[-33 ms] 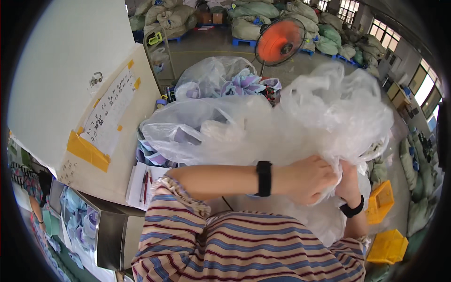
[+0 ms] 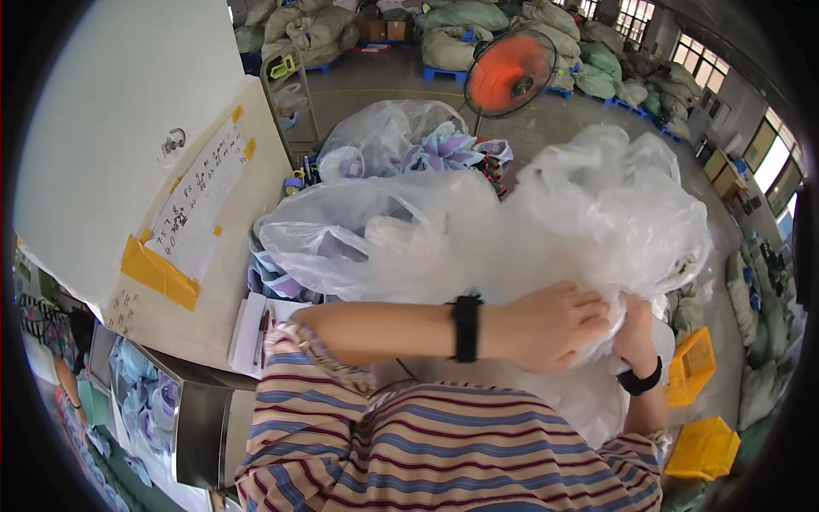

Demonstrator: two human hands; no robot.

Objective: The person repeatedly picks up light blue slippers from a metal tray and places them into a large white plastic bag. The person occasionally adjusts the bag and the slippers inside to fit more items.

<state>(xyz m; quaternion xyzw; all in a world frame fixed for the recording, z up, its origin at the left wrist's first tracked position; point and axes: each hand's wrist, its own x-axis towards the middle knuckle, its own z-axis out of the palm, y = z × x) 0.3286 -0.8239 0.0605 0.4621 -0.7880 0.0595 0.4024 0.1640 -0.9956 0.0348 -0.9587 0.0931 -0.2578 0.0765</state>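
Note:
A large translucent plastic bag spreads crumpled in front of me, its upper part bunched up to the right. My left hand reaches across from the left, its fingers curled on the film near the bag's gathered part. Close beside it, my right hand is closed round the same bunched plastic, thumb upward. The film partly hides the fingertips of both hands. Whatever lies inside the bag is blurred by the plastic. Farther left, another clear bag lies over light-blue and purple fabric pieces.
To the left stands a pale panel with a taped paper, a notebook with pens below it. Two yellow crates sit low at the right. An orange fan stands beyond the bags, with piled sacks behind.
The bunched top of the bag has sunk slightly and changed shape. My left wrist has shifted a little left, with its fingers somewhat flatter. My right hand has barely moved.

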